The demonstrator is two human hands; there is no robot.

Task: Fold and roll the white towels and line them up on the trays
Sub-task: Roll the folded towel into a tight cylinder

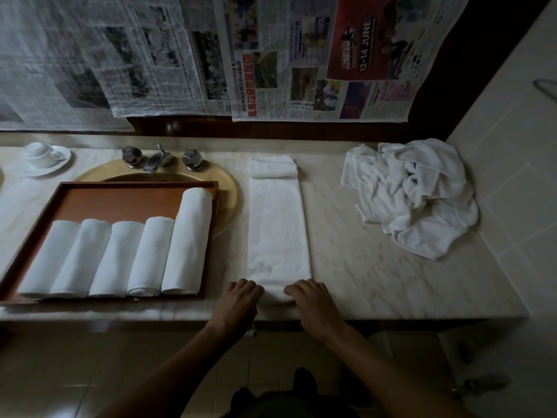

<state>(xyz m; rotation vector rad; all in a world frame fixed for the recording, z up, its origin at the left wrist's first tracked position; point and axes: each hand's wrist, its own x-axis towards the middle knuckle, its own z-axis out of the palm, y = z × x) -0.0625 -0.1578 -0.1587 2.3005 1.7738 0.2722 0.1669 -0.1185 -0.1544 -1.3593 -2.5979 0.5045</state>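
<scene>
Gripping the folded white towel [278, 230] at its 6 o'clock end, the left hand [241, 300] and right hand [313, 300] seem to begin rolling, next needing even pushes toward 12 o'clock.

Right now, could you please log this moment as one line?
phase: rolling start | left hand, right hand: fingers curled on near end of folded towel | tray: five rolled towels | loose towel pile: counter right

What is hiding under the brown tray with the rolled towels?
A gold sink peeks out past the far and right edges of the tray; the counter bears its left side. The tray covers most of the basin, so its inside cannot be seen.
</scene>
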